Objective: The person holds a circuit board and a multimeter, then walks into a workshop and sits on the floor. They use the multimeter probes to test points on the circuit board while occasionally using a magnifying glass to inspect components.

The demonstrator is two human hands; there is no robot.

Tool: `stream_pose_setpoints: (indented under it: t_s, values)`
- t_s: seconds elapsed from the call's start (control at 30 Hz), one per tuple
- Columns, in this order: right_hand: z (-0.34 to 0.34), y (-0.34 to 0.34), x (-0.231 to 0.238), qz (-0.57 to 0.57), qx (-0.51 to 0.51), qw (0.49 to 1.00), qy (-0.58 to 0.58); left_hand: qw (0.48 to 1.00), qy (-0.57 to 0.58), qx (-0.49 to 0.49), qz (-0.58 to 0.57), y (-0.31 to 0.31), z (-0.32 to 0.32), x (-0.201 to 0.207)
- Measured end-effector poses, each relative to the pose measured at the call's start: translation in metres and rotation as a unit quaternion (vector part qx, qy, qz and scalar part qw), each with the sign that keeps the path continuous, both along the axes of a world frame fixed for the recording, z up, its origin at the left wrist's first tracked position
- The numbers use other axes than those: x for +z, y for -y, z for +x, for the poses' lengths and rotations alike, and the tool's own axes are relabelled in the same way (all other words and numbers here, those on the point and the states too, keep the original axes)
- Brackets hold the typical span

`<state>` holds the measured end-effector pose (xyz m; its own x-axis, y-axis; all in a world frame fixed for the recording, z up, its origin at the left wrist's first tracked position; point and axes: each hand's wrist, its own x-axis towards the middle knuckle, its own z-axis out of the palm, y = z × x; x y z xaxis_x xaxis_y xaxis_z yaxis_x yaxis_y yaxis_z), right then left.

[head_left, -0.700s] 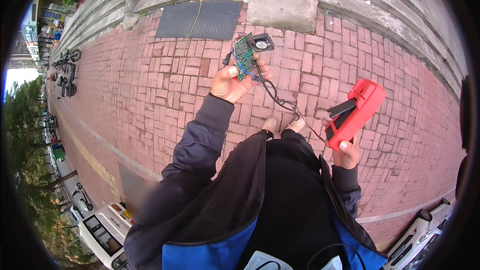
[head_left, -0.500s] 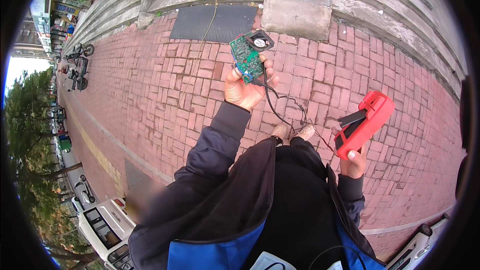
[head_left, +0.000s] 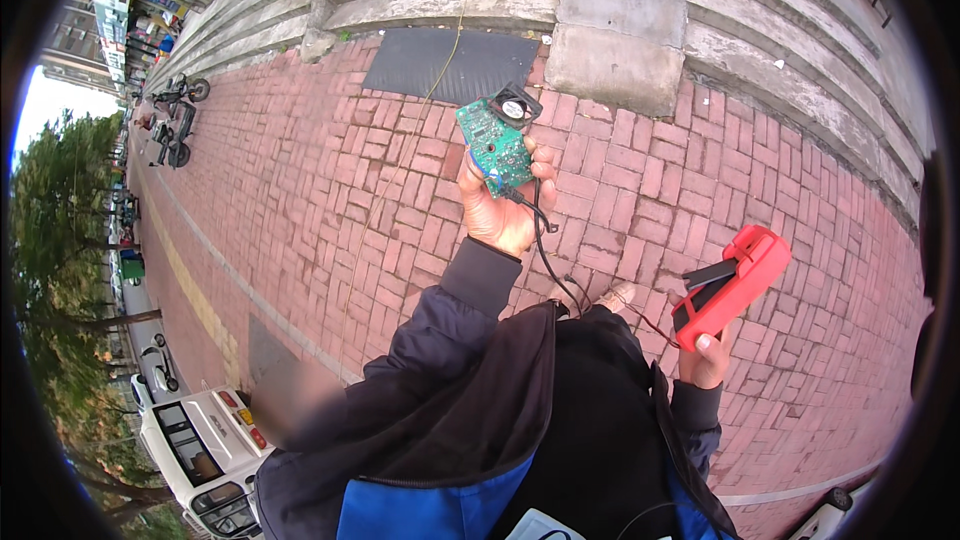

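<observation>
Out in front of me, my left hand (head_left: 497,220) is closed around the lower part of a green circuit board (head_left: 497,152), whose component side faces up. A small black fan (head_left: 514,108) sits at the board's far corner. From the near end a black cable (head_left: 541,248) hangs down in front of my shoes. At the right, my right hand (head_left: 706,362) grips the near end of a red-cased multimeter (head_left: 745,285), tilted on its side. Its black flip-out stand (head_left: 710,274) sticks out to the left. A thin dark-red lead (head_left: 656,328) runs from its near end toward the cable.
I stand on red brick paving (head_left: 610,200). Ahead are concrete steps (head_left: 440,2), a concrete ramp (head_left: 618,55) and a black mat (head_left: 400,60). Parked motorbikes (head_left: 175,130) and a white van (head_left: 205,450) are at the left. Another white vehicle (head_left: 822,520) is at the lower right.
The whole scene has shifted down and slightly right in the picture. The board has turned a little in my left hand. The multimeter is slightly nearer my body. Both grips hold.
</observation>
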<state>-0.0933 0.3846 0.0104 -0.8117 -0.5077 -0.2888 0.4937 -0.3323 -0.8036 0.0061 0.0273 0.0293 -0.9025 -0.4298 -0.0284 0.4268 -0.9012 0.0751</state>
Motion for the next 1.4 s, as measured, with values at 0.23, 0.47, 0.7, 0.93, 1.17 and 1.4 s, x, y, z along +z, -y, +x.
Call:
stream_pose_setpoints:
  t_s: [0.23,0.47,0.7,0.93,1.17,1.4]
  values:
    - [0.0,-0.003,-0.006,0.002,-0.007,1.0,-0.002,0.999,-0.033,0.001,-0.001,0.0,0.002,0.002]
    - [-0.003,-0.004,-0.01,0.001,0.002,1.0,0.006,0.998,-0.056,-0.003,0.02,0.001,0.001,0.0]
    - [-0.003,-0.002,-0.007,-0.007,0.009,1.0,-0.01,0.999,-0.043,0.011,0.001,0.003,-0.001,-0.003]
    - [-0.004,-0.004,-0.011,-0.002,0.014,1.0,-0.002,1.0,-0.016,0.016,-0.017,0.004,-0.002,-0.003]
    - [-0.002,-0.003,-0.007,0.005,0.011,1.0,-0.002,0.999,0.012,0.033,-0.028,0.002,-0.005,0.001]
    - [0.001,0.003,0.001,-0.001,-0.006,1.0,-0.012,0.997,0.03,0.039,-0.051,0.003,-0.004,0.0]
